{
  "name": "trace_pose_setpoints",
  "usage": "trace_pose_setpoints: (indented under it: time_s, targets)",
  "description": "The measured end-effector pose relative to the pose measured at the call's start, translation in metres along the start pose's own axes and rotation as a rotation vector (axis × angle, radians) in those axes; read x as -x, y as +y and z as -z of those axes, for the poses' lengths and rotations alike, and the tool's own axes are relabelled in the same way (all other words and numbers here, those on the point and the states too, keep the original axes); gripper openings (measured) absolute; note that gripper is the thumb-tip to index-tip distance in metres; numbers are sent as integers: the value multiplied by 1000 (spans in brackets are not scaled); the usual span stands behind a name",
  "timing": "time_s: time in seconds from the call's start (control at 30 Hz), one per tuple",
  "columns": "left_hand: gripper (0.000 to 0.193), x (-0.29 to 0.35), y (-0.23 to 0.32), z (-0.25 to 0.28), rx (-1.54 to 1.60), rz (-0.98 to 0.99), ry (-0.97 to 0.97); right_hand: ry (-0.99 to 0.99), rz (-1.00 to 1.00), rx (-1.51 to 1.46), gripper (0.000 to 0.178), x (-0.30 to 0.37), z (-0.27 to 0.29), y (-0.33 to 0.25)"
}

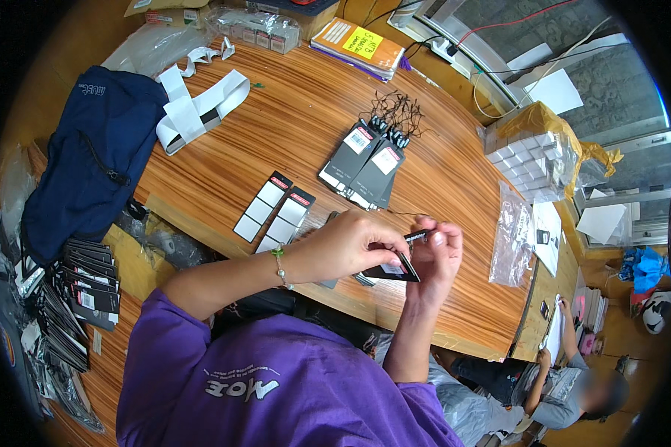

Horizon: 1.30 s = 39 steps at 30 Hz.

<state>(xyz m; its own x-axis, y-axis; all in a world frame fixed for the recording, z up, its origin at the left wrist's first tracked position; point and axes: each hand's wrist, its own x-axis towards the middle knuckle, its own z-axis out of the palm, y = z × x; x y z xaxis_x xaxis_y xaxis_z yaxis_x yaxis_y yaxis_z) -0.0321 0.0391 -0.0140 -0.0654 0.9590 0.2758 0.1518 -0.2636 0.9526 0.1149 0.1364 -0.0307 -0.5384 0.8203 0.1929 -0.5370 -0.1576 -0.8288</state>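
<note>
Over the table's near edge, both hands work on a black hang tag [392, 271] with a pale sticker on it. My left hand [354, 242] pinches the tag near its upper end, the fingers closed. My right hand [438, 257] closes its thumb and fingertips on a small black piece at the tag's top, from which a thin dark string runs. Beyond my hands lie two piles of black hang tags [359, 167] with white stickers and a tangle of black strings [397, 113]. Left of them are two black cards [263, 206] bearing blank white labels.
A navy bag [89, 156] and a white strap-like strip [201, 112] lie at the left, above many black tags [89, 287]. Notebooks [356, 46] sit at the back. Right are a plastic-wrapped stack of white boxes [525, 156], a clear bag [511, 238] and another person [566, 387] holding paper.
</note>
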Motion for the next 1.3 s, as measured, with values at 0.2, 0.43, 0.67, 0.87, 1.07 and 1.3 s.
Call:
trace_pose_setpoints:
  time_s: [0.2, 0.43, 0.67, 0.87, 1.07, 1.3]
  targets:
    - [15, -2, 3, 3, -69, 87, -132, 122, 70, -177, 13, -26, 9, -36]
    - [18, -9, -8, 17, 313, 48, 256, 10, 102, -234, 17, -29, -1, -48]
    - [16, -11, 3, 29, 251, 79, 404, -13, 154, 773, 4, -8, -44, -17]
    - [15, -10, -1, 28, 158, -19, 443, -104, 332, 1115, 7, -13, -61, -10]
    - [15, -9, 3, 29, 109, 41, 399, -82, 428, 1134, 9, -15, -66, -10]
    - [10, -8, -1, 26, 206, 34, 407, -67, 439, 1127, 8, -15, -66, -7]
